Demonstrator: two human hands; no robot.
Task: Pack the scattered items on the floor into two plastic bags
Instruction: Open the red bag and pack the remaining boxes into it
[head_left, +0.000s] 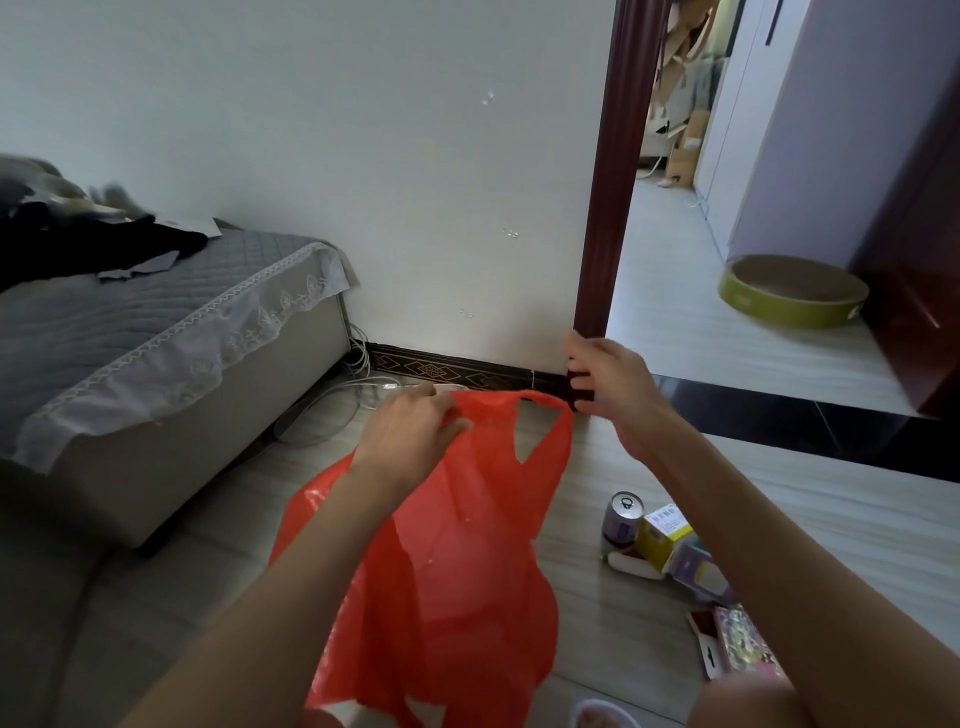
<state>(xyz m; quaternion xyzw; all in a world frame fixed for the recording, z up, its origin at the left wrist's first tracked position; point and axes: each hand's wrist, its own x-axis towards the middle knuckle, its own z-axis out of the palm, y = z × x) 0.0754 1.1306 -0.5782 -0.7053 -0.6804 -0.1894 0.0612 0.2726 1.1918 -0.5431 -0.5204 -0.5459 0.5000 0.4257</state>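
A red plastic bag (457, 545) hangs in front of me above the floor. My left hand (410, 426) pinches its top edge near the left handle. My right hand (610, 382) is held up beside the right handle loop (540, 410); whether its fingers grip the plastic I cannot tell. On the floor to the right lie a drink can (622, 517), a yellow box (662, 535), a pale purple box (696, 569), a white flat item (634, 564) and a colourful flat packet (743, 644).
A grey bed (156, 332) with a lace-edged cover stands at the left, cables (343, 400) on the floor beside it. A dark door frame (618, 171) opens to a hallway with a round green cat scratcher (789, 291). A black threshold strip (779, 415) crosses the floor.
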